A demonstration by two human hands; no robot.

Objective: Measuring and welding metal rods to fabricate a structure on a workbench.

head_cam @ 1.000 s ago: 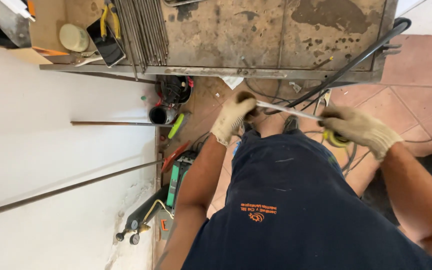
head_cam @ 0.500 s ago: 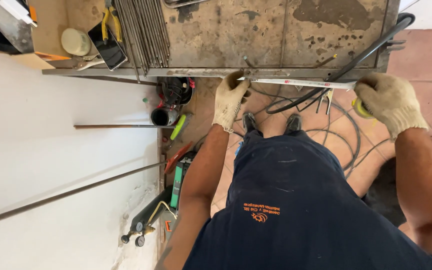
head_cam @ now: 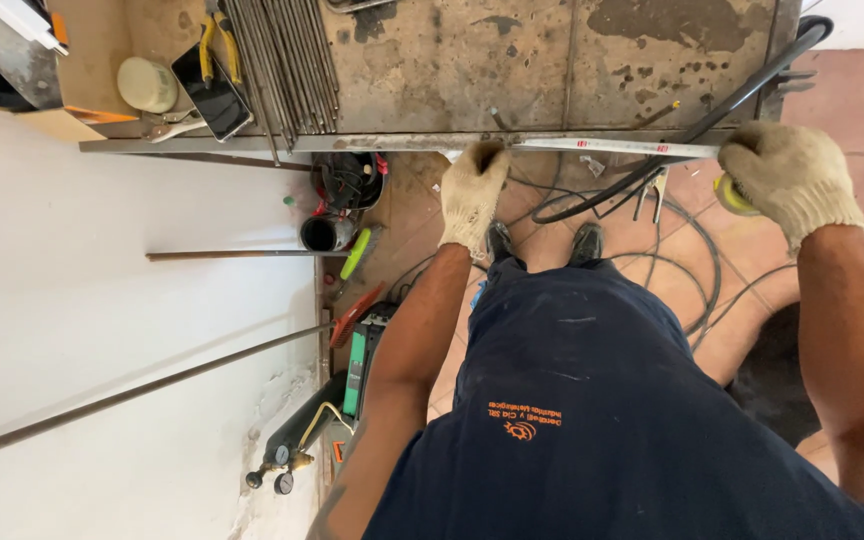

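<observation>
Stretching left to right along the workbench edge (head_cam: 352, 143), the tape blade (head_cam: 632, 148) is pinned by the left hand (head_cam: 472, 192), the right hand (head_cam: 790, 178) clamped on its case.

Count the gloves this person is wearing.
2. The left glove pins the tape's end at the bench edge; the right glove holds the yellow tape case further right.

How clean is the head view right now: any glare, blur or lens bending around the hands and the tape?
Head view: sharp, with no motion blur on the left hand, the right hand or the tape measure; daylight is even, and the white surface is bright and nearly featureless; the wide lens bows the workbench edge and stretches the forearms at the frame borders; shadow darkens the floor under the bench.
</observation>
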